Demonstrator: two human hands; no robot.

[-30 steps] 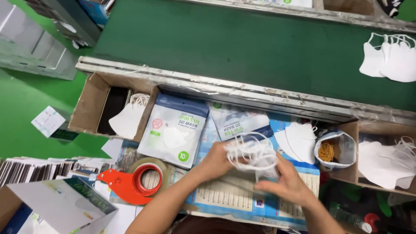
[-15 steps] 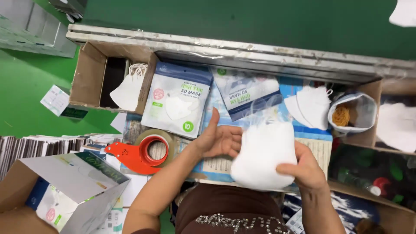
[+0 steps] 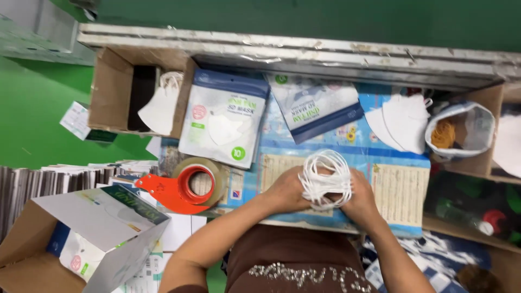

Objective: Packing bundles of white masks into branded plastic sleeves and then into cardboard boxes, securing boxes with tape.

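Hands [image 3: 325, 190] around one mask stack [image 3: 324, 179]

White mask stack [image 3: 324, 179], ear loops up, probably several, over blue mat

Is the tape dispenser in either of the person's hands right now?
No, the red tape dispenser lies on the table, apart from the left hand and right hand, which hold stacked white masks.

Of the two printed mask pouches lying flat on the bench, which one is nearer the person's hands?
The right pouch, tilted with a dark blue lower edge, lies just above the left hand and right hand. The upright white pouch lies farther left.
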